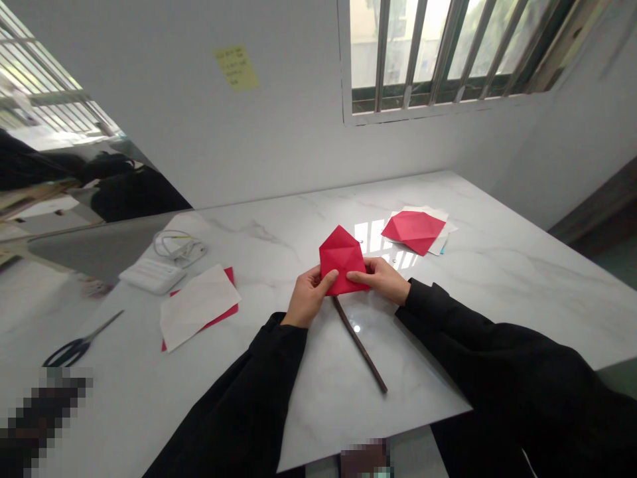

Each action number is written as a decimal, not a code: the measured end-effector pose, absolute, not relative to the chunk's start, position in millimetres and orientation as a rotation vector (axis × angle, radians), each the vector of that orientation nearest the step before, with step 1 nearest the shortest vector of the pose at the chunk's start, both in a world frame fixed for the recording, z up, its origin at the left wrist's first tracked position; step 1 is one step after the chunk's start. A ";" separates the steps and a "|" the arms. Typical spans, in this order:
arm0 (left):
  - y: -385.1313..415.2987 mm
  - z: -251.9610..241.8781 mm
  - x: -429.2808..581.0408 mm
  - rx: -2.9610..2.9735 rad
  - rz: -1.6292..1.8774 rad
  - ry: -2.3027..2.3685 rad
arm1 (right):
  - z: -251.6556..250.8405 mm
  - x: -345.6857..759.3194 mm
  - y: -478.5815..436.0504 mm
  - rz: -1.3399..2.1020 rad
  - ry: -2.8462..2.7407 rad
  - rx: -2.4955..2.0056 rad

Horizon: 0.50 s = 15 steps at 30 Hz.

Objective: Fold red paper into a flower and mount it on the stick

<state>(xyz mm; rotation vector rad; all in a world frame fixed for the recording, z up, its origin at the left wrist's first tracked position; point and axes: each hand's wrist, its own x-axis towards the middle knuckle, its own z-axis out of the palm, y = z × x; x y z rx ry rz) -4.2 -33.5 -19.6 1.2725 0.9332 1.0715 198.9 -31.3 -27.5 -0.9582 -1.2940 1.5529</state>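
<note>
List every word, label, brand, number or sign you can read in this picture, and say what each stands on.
No text is readable. The yellow sticky note on the white wall carries handwritten lines, too small and blurred to read. The folded red paper shows no writing.

Nothing legible, handwriting on a yellow sticky note [237, 68] too small to read, on the white wall [149, 99]

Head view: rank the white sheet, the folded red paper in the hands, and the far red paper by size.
1. White sheet
2. Folded red paper and far red paper: too alike to rank.
</note>
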 end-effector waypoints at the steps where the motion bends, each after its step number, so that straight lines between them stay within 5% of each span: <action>1: -33.5 -20.0 -4.2 1.266 1.065 0.940 | -27.8 198.9 -31.3 1.554 -1.293 -0.956; 15: -34.1 -20.1 -5.1 1.271 0.973 0.967 | -27.1 198.8 -31.8 1.547 -1.305 -0.992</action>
